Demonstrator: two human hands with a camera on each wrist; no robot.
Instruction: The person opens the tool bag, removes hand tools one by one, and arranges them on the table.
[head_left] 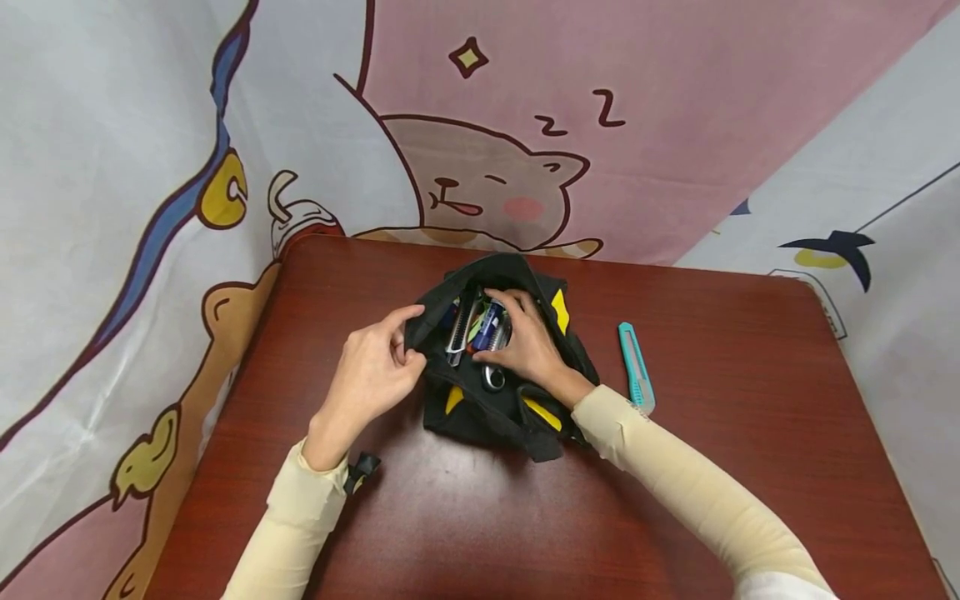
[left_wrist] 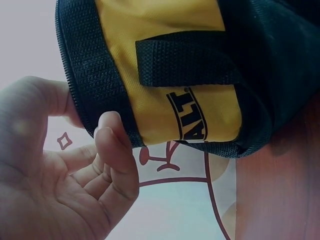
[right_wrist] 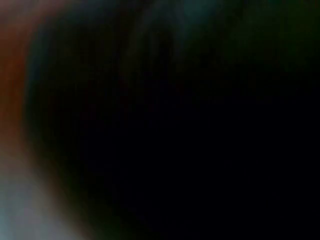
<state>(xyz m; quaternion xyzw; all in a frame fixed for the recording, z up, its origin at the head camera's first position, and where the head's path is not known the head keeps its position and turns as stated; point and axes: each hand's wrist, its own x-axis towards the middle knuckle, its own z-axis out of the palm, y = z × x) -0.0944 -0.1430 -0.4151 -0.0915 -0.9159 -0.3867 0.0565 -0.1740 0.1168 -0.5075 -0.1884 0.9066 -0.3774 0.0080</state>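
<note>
A black and yellow tool bag (head_left: 480, 417) stands on the table with its mouth spread. My left hand (head_left: 369, 367) pinches the left side of its rim between thumb and fingers. In the left wrist view, that hand (left_wrist: 75, 160) is at the zipped edge of the tool bag (left_wrist: 170, 20). My right hand (head_left: 528, 342) reaches inside, thumb and fingers spread around a blue cylindrical item (head_left: 489, 325); firm contact is unclear. Beside it lie a clear-and-black long tool (head_left: 459, 333) and a round metal ring-shaped end (head_left: 493, 378). The right wrist view is dark and blurred.
A teal box cutter (head_left: 636, 367) lies on the reddish-brown table (head_left: 750, 433), right of the bag. Near my left wrist is a small black strap piece (head_left: 363, 472). Printed cloth (head_left: 637, 167) hangs behind the table and along its sides.
</note>
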